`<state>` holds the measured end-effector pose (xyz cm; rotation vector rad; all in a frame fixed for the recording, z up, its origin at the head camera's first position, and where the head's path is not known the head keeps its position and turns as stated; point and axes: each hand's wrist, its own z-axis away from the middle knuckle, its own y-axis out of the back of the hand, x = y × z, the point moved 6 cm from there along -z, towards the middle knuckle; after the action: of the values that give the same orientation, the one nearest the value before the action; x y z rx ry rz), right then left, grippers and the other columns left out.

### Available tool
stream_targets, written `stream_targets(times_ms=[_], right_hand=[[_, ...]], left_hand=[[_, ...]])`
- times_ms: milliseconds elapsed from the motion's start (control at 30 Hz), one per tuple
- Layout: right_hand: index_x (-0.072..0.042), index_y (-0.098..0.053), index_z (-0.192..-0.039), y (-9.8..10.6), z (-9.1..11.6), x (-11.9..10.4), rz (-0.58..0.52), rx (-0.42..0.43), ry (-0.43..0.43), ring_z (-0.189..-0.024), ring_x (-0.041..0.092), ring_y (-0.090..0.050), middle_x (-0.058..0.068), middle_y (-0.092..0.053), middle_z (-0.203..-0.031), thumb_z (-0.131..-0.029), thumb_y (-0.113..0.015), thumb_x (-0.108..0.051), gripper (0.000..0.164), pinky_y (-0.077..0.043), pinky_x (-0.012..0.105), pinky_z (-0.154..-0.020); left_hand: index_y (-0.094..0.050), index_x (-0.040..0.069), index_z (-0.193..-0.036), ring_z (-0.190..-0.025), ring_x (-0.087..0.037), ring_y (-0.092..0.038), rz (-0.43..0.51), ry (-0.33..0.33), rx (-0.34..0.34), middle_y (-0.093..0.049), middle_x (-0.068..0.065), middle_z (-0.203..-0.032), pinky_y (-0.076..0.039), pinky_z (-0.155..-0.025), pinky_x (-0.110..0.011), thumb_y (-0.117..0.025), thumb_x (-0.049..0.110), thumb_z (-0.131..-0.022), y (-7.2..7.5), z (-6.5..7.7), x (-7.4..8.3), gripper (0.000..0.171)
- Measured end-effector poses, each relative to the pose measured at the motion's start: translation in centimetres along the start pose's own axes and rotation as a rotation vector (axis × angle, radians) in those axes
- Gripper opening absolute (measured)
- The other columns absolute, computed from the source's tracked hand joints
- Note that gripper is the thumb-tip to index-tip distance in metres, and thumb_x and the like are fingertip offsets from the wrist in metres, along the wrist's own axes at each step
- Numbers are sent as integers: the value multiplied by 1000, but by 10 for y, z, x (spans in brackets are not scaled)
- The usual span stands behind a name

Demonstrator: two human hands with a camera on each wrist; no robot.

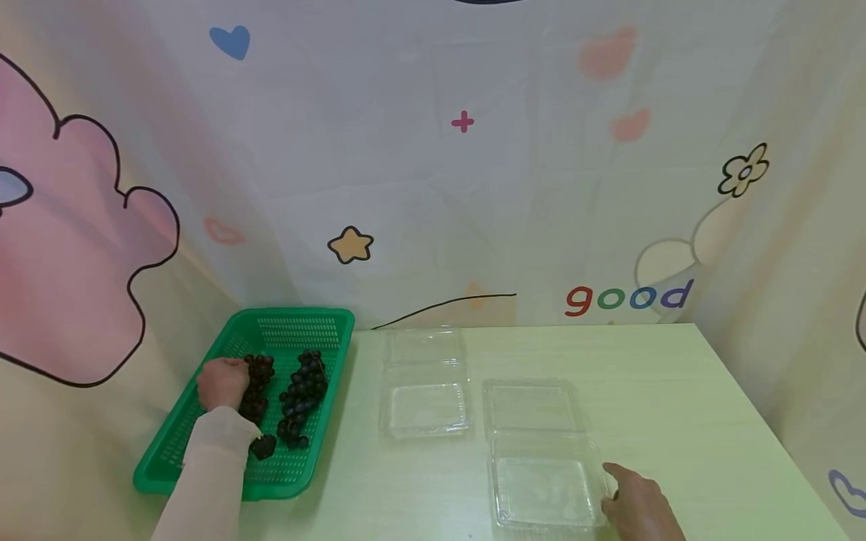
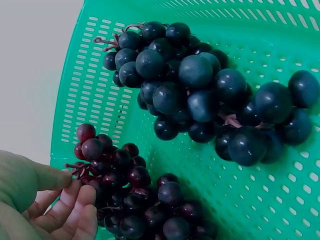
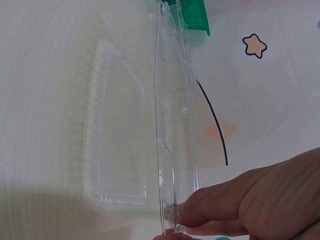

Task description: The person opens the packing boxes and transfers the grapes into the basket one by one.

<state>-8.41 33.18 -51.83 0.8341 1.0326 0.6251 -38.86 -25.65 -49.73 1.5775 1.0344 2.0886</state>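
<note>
My left hand [image 1: 223, 382] is inside the green basket [image 1: 346, 330], pinching the stem of a bunch of dark red grapes [image 2: 125, 177] between thumb and fingertips. Beside it in the same basket lies a bunch of blue-black grapes [image 2: 195, 75], which the hand does not touch. At the lower right of the head view, my right hand [image 1: 639, 500] grips the right edge of a clear plastic clamshell box [image 1: 541, 488], which lies unfolded. In the right wrist view the thumb [image 3: 205, 207] presses against the rim of the box; the fingers are mostly hidden.
A second clear clamshell box [image 1: 428, 406], also unfolded, lies farther back between the basket and the near box. All stand on a pale table [image 1: 676, 398]. A printed curtain [image 1: 419, 150] hangs behind the table and along both sides.
</note>
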Motion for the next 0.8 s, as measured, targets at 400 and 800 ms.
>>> stream_targets(times_ms=[400,800], right_hand=[[16,-55,-130,0,0,-1,-9,5,15,-68,21,-53,1,-59,-73,-85,-71,3,50,-50,44,-64],[16,-56,-129,-1,1,-1,-14,17,19,-66,20,-51,0,-56,-71,-84,-71,3,50,-49,43,-64]], left_hand=[[-67,-9,-124,-106,-51,-59,-25,2,-15,-60,-33,-129,-52,-77,-58,-47,16,-105,3,4,1,37],[-58,12,-63,-68,-31,-50,-32,25,9,-54,-12,-69,-40,-57,-42,-47,16,-101,5,2,0,40]])
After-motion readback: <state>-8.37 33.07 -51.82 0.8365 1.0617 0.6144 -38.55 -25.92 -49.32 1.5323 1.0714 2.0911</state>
